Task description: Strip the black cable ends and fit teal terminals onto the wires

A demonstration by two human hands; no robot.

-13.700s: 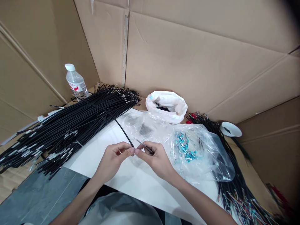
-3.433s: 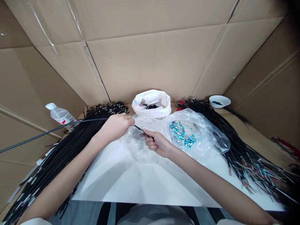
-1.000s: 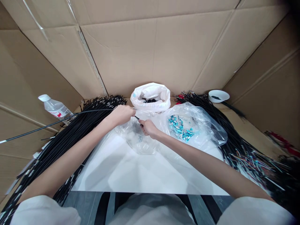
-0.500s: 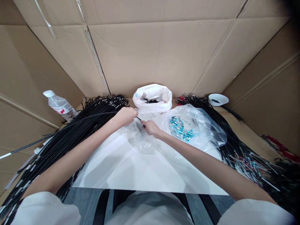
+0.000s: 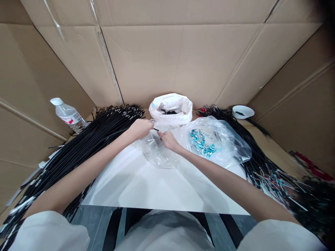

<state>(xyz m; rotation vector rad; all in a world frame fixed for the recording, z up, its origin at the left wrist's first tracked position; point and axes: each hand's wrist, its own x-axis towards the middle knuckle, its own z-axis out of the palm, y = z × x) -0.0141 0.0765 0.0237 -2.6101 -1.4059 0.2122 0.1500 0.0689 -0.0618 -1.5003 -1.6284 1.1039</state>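
My left hand (image 5: 141, 128) is closed round a thin black cable, whose short dark end (image 5: 156, 129) sticks out toward the right. The fingers of my right hand (image 5: 168, 139) are pinched at that end; whatever else they hold is too small to make out. Both hands are over a clear plastic bag (image 5: 159, 155) on the white table surface (image 5: 157, 191). Just behind them stands a white bag (image 5: 170, 120) with its rim rolled down and small black pieces inside. Right of my right hand, another clear bag (image 5: 230, 144) holds small blue and silvery pieces (image 5: 201, 142).
A large bundle of black cables (image 5: 86, 146) lies under my left forearm, beside a plastic bottle (image 5: 69, 115). More cables (image 5: 243, 136) with coloured wire ends lie at the right, near a white bowl (image 5: 243, 111). Cardboard walls (image 5: 178, 59) surround the table.
The cable's raised tail at the far left has swung down onto the bundle. The cable end between my hands is now nearly level, and my right hand has shifted slightly up.
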